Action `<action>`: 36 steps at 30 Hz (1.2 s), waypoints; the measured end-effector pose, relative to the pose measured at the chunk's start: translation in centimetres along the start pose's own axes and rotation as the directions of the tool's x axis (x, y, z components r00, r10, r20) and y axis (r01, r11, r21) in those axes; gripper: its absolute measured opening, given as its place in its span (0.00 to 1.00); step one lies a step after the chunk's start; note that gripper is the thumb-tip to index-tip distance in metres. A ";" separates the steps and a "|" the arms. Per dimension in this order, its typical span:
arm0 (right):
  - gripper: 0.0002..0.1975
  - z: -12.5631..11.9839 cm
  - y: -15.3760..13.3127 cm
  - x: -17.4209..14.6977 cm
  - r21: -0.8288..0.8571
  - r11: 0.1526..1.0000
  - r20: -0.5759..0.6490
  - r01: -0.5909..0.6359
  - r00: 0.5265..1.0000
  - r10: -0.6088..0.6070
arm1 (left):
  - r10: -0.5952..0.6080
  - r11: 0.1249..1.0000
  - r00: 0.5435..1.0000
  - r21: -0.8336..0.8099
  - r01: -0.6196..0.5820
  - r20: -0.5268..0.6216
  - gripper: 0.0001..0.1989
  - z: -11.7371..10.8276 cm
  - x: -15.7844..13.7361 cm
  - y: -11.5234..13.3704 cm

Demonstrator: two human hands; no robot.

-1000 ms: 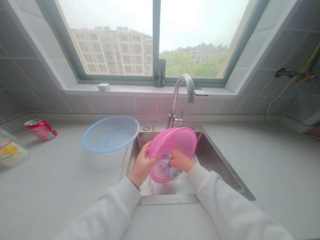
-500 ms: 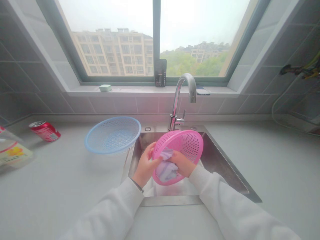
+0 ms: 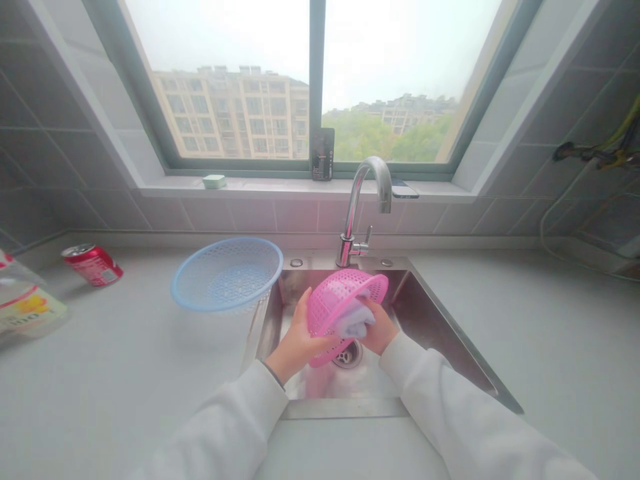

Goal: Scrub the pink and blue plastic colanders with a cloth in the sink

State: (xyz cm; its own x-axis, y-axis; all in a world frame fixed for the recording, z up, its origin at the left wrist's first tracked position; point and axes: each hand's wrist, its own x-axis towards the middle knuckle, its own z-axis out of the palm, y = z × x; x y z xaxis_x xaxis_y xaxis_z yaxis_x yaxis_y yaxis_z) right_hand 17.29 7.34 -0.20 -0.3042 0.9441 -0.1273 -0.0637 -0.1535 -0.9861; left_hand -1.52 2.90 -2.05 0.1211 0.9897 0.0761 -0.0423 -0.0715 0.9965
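Over the sink [image 3: 440,333] a pink plastic colander [image 3: 329,298] is tilted on its side, its opening turned to the right. My left hand [image 3: 299,338] grips it at the left, thumb along the near rim and fingers round the outside. A pale lilac cloth [image 3: 354,321] is bunched in my right hand [image 3: 379,327], closed on it and pressing it against the colander's rim. Part of my right fingers is hidden behind the cloth. The drain [image 3: 347,355] shows beneath the colander.
A blue colander [image 3: 227,275] stands on the counter left of the sink. The chrome faucet [image 3: 373,200] arches behind the sink. A red can [image 3: 93,265] and a clear labelled bottle [image 3: 30,303] are at far left. A phone [image 3: 404,190] lies on the windowsill.
The pink colander has turned more onto its edge, showing more of its outside and uncovering the drain. My right hand and the cloth have shifted right along the rim.
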 end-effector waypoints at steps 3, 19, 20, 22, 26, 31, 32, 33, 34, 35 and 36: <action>0.25 -0.1 -0.1 0.1 0.125 0.992 -0.023 -0.019 0.999 0.022 | 0.015 1.000 1.000 -0.001 -0.015 0.027 0.62 0.3 0.0 -0.2; 0.09 -1.3 2.2 1.3 -0.824 0.566 -0.007 -0.038 0.998 0.057 | 0.065 0.983 0.996 -0.167 -0.074 -0.059 0.46 0.4 0.0 0.7; 0.07 -1.2 2.2 1.3 -0.817 0.574 -0.008 -0.049 0.997 0.074 | 0.065 0.983 0.996 -0.165 -0.075 -0.065 0.46 0.4 0.0 0.7; 0.06 -0.6 2.0 1.1 -0.719 0.694 0.061 -0.044 0.990 0.126 | 0.060 0.981 0.995 -0.180 -0.073 -0.078 0.46 0.4 -0.1 0.7; 0.18 1.5 1.2 0.1 -0.120 0.990 0.296 -0.070 0.950 0.103 | 0.044 0.978 0.994 -0.199 -0.062 -0.096 0.43 0.3 0.0 0.9; 0.16 1.1 1.1 0.0 -0.263 0.965 0.243 0.012 0.969 0.055 | 0.041 0.968 0.996 -0.242 -0.059 -0.077 0.41 0.2 0.0 0.9; 0.13 0.7 1.3 0.1 -0.424 0.905 0.208 0.034 0.976 0.060 | 0.035 0.968 0.998 -0.247 -0.048 -0.059 0.41 0.2 0.0 0.8; 0.11 0.2 1.5 0.2 -0.570 0.820 0.169 0.045 0.984 0.064 | 0.028 0.970 0.999 -0.240 -0.038 -0.042 0.41 0.2 -0.1 0.8; 0.10 -0.1 1.7 0.2 -0.679 0.733 0.132 0.045 0.989 0.062 | 0.026 0.974 0.999 -0.225 -0.032 -0.029 0.41 0.2 -0.2 0.7; 0.10 -0.4 1.8 0.2 -0.746 0.665 0.103 0.040 0.993 0.055 | 0.029 0.978 0.999 -0.206 -0.033 -0.020 0.41 0.1 -0.4 0.7; 0.11 -0.7 1.9 0.1 -0.780 0.624 0.085 0.035 0.995 0.049 | 0.040 0.981 0.999 -0.188 -0.041 -0.012 0.41 0.1 -0.5 0.8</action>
State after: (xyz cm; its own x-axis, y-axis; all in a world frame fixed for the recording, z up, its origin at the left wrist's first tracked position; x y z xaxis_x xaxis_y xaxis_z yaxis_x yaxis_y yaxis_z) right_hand 17.76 7.35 -2.15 -0.3863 0.9072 -0.1663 0.6911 0.1653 -0.7036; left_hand -1.54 2.36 -1.32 0.1074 0.9875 0.1153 -0.2329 -0.0877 0.9685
